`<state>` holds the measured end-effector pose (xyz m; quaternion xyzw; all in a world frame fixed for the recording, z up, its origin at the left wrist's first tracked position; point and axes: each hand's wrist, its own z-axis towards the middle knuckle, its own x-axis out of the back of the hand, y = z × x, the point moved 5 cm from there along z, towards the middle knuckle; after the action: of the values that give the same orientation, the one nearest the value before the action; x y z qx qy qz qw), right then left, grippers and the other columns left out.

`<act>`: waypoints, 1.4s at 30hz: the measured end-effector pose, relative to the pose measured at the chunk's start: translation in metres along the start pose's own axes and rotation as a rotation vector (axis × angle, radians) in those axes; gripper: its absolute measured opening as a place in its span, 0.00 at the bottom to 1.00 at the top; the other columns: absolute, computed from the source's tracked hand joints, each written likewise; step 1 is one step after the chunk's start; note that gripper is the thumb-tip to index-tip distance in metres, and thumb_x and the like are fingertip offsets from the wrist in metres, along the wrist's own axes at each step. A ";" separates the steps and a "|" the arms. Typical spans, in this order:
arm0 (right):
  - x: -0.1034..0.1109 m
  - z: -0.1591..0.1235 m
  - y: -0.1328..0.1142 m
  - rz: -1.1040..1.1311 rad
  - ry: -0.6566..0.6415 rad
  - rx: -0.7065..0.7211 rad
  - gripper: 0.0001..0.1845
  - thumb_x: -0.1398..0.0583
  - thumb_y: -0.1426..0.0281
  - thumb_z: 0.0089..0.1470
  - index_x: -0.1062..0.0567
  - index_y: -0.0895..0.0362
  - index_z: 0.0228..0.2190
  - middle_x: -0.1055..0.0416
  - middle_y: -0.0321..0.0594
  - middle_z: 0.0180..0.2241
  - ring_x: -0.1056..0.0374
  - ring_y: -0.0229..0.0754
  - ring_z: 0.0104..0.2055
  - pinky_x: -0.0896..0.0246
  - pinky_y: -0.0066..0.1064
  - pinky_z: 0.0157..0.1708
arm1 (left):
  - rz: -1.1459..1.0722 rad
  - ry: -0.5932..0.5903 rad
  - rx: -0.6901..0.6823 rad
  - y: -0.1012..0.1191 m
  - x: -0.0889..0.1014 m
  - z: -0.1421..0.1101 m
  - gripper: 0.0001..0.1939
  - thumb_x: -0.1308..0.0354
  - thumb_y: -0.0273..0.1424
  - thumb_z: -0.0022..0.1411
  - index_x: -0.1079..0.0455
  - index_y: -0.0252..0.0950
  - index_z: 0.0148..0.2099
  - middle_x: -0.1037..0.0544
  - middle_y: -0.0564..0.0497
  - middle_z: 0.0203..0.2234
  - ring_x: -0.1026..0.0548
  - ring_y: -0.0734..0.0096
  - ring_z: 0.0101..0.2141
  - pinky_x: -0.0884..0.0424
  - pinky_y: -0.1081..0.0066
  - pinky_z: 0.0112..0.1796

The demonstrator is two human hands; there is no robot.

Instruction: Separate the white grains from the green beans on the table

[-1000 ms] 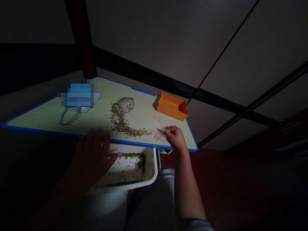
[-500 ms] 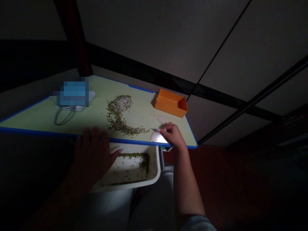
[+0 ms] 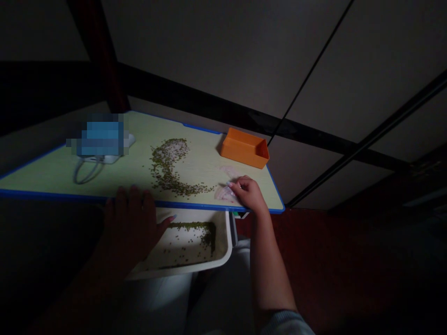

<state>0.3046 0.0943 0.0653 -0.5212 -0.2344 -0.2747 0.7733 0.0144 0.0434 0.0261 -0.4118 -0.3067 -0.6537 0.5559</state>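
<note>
Two hands, one table, one tray, one box, loose beans: items listed from largest down.

Table (image 3: pixel 70 172): pale top with blue edging, tilted in view; it carries the beans, the box and a pixelated blue item with a looped cable at 10 o'clock.
Tray (image 3: pixel 228 242): white, held just below the table's near edge at 6 o'clock, on the person's lap; green beans lie scattered on its floor and banked along its far wall.
Left hand (image 3: pixel 131 228): lies flat over the tray's left rim, fingers (image 3: pixel 136 197) together, reaching up to the table edge, thumb out over the tray.
Box (image 3: pixel 244 148): orange, open-topped, at the table's 2 o'clock corner; contents not visible.
Right hand (image 3: pixel 249 193): rests on the table near its 4 o'clock corner, fingers curled in, tips pressed on a pale patch (image 3: pixel 221 192); whether they pinch anything I cannot tell.
Beans (image 3: pixel 167 167): green, a curved trail mid-table, its tail just left of the right hand.
Step in hand (judged): sorting, with green beans going over the edge into the tray.
Next move (judged): a light sweep toward 6 o'clock, with the tray kept tight under the edge.
</note>
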 end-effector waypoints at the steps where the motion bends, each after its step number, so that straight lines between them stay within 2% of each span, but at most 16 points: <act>1: 0.000 0.000 0.001 -0.011 0.015 -0.009 0.25 0.39 0.62 0.59 0.40 0.52 0.14 0.37 0.34 0.19 0.39 0.42 0.31 0.45 0.33 0.36 | 0.003 -0.006 -0.002 0.000 0.001 0.001 0.39 0.56 0.49 0.63 0.42 0.21 0.63 0.36 0.17 0.61 0.41 0.25 0.65 0.38 0.33 0.58; 7: -0.004 0.003 -0.004 -0.108 0.081 0.052 0.24 0.39 0.65 0.59 0.39 0.52 0.15 0.37 0.34 0.20 0.39 0.41 0.31 0.46 0.33 0.36 | 0.060 -0.058 -0.004 0.004 0.005 0.004 0.37 0.56 0.48 0.63 0.39 0.19 0.59 0.36 0.16 0.60 0.38 0.24 0.63 0.35 0.37 0.56; 11: -0.012 0.006 -0.010 -0.220 0.073 0.061 0.22 0.36 0.66 0.58 0.36 0.53 0.16 0.35 0.35 0.21 0.40 0.42 0.32 0.48 0.33 0.37 | 0.082 -0.064 -0.013 0.003 0.004 0.004 0.37 0.55 0.48 0.62 0.38 0.19 0.59 0.35 0.17 0.59 0.37 0.24 0.62 0.35 0.38 0.56; 17: -0.009 0.006 -0.006 -0.286 0.136 -0.046 0.23 0.36 0.66 0.58 0.35 0.53 0.15 0.33 0.36 0.21 0.40 0.42 0.32 0.49 0.33 0.36 | 0.023 0.015 -0.012 0.001 0.001 -0.001 0.36 0.56 0.47 0.63 0.43 0.24 0.64 0.35 0.20 0.61 0.40 0.28 0.65 0.38 0.36 0.58; 23: -0.002 0.004 0.003 -0.386 0.237 -0.132 0.23 0.36 0.62 0.58 0.33 0.53 0.15 0.30 0.39 0.21 0.38 0.43 0.32 0.53 0.34 0.34 | 0.002 -0.021 -0.003 0.000 0.001 -0.001 0.36 0.55 0.46 0.62 0.41 0.21 0.62 0.35 0.18 0.61 0.40 0.25 0.64 0.39 0.35 0.59; 27: 0.000 0.003 0.006 -0.437 0.288 -0.160 0.22 0.38 0.61 0.59 0.30 0.54 0.16 0.27 0.42 0.23 0.36 0.44 0.32 0.54 0.34 0.33 | -0.024 0.009 0.009 -0.001 0.000 -0.001 0.38 0.54 0.47 0.62 0.44 0.26 0.65 0.34 0.22 0.62 0.41 0.28 0.66 0.39 0.35 0.59; 35: 0.005 0.000 0.005 -0.581 0.342 -0.303 0.21 0.42 0.61 0.64 0.25 0.57 0.21 0.23 0.54 0.29 0.32 0.53 0.37 0.52 0.38 0.36 | 0.043 -0.035 -0.020 0.000 -0.001 -0.001 0.38 0.54 0.47 0.62 0.43 0.20 0.63 0.36 0.18 0.61 0.40 0.24 0.64 0.39 0.36 0.58; 38: 0.001 0.006 0.004 -0.623 0.317 -0.265 0.21 0.41 0.60 0.64 0.24 0.57 0.22 0.23 0.55 0.30 0.32 0.53 0.38 0.51 0.38 0.36 | 0.035 -0.036 -0.009 0.000 -0.001 0.000 0.38 0.54 0.47 0.62 0.43 0.21 0.63 0.36 0.18 0.61 0.40 0.25 0.64 0.38 0.36 0.58; 42: -0.008 0.017 -0.002 -0.681 0.272 -0.127 0.19 0.40 0.61 0.63 0.23 0.56 0.23 0.23 0.52 0.30 0.33 0.51 0.39 0.50 0.37 0.37 | -0.027 0.001 -0.007 0.000 0.000 -0.001 0.39 0.57 0.47 0.63 0.45 0.21 0.65 0.36 0.18 0.62 0.41 0.25 0.65 0.39 0.33 0.58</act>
<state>0.2960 0.1114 0.0677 -0.4191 -0.2719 -0.5970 0.6277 0.0146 0.0423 0.0260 -0.4094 -0.3098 -0.6623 0.5456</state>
